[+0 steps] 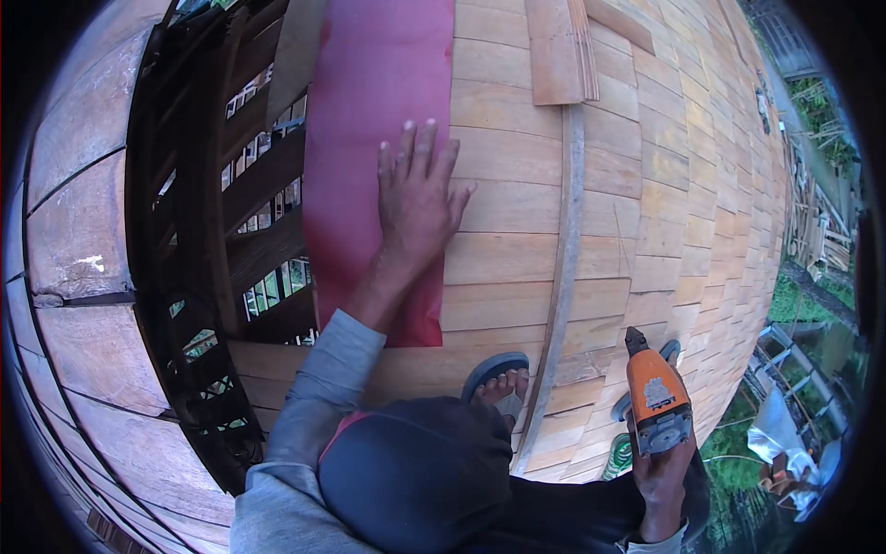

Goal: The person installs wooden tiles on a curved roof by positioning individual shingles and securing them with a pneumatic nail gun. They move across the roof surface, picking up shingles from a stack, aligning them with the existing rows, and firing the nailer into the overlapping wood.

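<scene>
My left hand (417, 203) lies flat with its fingers spread on a long red sheet (369, 102), near the sheet's right edge. The sheet runs away from me along the border of the wooden shingles (503, 203). In my right hand (660, 475), at the lower right, is an orange nail gun (657, 383) with a dark nose pointing away from me. Its grip is mostly hidden behind its body, and so are some of my fingers.
A narrow wooden batten (565, 249) crosses the shingles, below a small stack of loose shingles (556, 51). Left of the sheet the dark roof framing (263, 175) has open gaps. Beyond it are large weathered tiles (83, 226). A coiled green hose (616, 457) lies near my sandalled foot (498, 383).
</scene>
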Demonstrator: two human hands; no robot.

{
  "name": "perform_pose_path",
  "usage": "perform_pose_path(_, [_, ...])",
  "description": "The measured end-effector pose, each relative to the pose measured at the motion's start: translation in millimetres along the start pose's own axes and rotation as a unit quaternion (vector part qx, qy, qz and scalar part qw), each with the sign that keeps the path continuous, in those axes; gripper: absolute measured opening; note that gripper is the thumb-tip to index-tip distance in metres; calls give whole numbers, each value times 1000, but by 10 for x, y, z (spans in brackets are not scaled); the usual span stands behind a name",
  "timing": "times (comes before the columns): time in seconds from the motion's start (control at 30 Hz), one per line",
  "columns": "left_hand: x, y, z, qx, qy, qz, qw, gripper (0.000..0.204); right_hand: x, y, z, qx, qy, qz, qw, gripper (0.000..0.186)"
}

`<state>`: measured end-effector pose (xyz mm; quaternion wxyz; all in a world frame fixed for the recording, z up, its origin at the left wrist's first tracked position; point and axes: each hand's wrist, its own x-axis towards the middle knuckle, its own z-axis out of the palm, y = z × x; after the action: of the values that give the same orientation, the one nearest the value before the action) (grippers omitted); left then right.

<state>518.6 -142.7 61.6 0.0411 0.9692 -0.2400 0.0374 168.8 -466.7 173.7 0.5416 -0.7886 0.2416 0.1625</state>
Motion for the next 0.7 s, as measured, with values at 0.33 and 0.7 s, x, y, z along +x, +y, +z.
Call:
perform_pose_path(0.33, [-1091, -219, -93, -25, -45, 88, 995, 35, 195, -191, -11, -62, -30, -14, 998, 100])
perform_pose_path(0.7, [-676, -233, -27, -69, -319, 412, 851, 33, 68, -218, -157, -161, 33, -140, 976, 39])
